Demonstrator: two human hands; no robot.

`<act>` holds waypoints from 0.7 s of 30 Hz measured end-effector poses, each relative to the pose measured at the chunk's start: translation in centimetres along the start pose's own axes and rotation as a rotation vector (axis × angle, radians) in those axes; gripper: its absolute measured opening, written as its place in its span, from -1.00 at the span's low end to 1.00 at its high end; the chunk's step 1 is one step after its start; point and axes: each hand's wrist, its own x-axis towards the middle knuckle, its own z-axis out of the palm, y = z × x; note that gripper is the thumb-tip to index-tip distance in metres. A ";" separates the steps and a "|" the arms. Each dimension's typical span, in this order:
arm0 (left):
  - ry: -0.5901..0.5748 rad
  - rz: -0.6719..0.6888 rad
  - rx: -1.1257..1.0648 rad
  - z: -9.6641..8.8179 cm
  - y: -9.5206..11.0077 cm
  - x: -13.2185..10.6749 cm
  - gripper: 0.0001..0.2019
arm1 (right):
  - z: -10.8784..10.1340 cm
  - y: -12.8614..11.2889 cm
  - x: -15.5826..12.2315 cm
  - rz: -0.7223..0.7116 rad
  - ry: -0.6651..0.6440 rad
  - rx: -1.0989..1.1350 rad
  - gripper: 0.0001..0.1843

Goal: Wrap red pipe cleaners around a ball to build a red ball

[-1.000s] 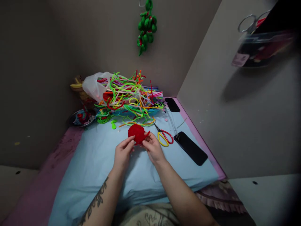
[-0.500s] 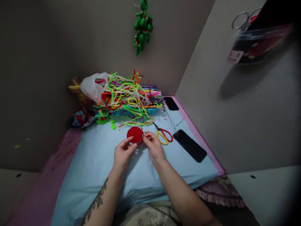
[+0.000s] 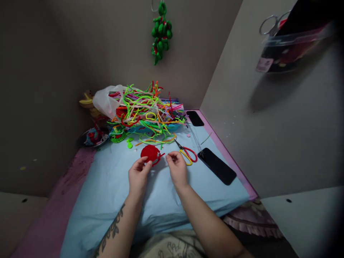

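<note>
A round, fuzzy red pipe-cleaner piece (image 3: pixel 149 153) is pinched by its lower edge between the thumb and fingers of my left hand (image 3: pixel 139 175). From its right side a short red pipe-cleaner end sticks out, beside a small pale spot. My right hand (image 3: pixel 176 168) is apart from the red piece, a little to its right. Its thumb and index finger are pressed together; what lies between them is too small to make out. Scissors (image 3: pixel 187 154) with one yellow and one red handle lie just beyond my right hand.
Tangled coloured pipe cleaners (image 3: pixel 147 107) are heaped at the back beside a white plastic bag (image 3: pixel 106 101). A metal bowl (image 3: pixel 94 138) stands at left. On the right lie a black phone (image 3: pixel 217 166) and another dark phone (image 3: pixel 195 118). A clear container (image 3: pixel 285 53) hangs on the right wall.
My right hand has come away from the red piece, opening a gap between them. My left hand has shifted slightly left with the piece, and its red end now shows freely.
</note>
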 end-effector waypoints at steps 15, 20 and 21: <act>0.003 -0.016 -0.064 0.1 0.2 -0.2 -0.70 | 0.0 -1.3 -0.7 -0.282 -0.147 -0.268 -0.78; 0.001 -0.027 -0.073 0.1 0.4 -0.2 -0.70 | 0.0 -1.4 -0.7 -0.265 -0.192 -0.258 -0.77; -0.001 -0.029 -0.072 0.1 0.4 -0.2 -0.69 | 0.0 -1.3 -0.7 -0.261 -0.206 -0.261 -0.76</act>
